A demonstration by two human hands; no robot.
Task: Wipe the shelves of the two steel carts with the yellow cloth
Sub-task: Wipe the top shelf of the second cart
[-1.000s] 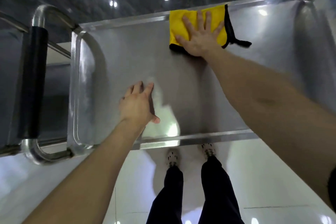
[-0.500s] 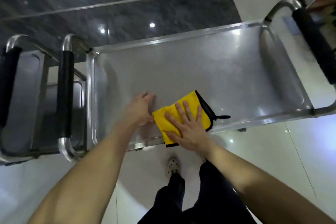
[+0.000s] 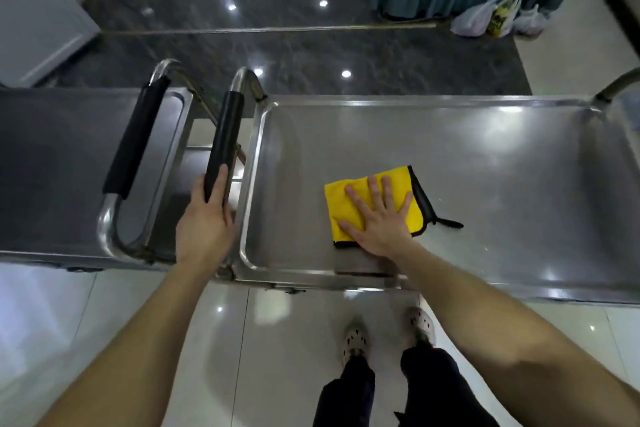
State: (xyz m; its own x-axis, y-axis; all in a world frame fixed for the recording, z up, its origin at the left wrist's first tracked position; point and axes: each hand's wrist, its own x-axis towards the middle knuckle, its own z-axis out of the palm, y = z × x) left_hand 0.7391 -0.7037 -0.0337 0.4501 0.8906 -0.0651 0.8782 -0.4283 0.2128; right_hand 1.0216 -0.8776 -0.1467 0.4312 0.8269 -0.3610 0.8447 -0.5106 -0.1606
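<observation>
Left hand (image 3: 204,222) has left the top shelf (image 3: 485,166); its fingers now grasp the black handle (image 3: 225,135) at the shelf's left end. Right hand (image 3: 377,218), fingers straight and spread, presses the yellow cloth (image 3: 336,198) just inside the near edge. Likely bracing for further passes; second cart (image 3: 52,166) waits alongside.

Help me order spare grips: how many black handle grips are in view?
2. One on the left cart's handle, untouched; one on the right cart's left-end handle, gripped by the left hand. The right cart's other handle runs out of frame, so a third may be hidden.
</observation>
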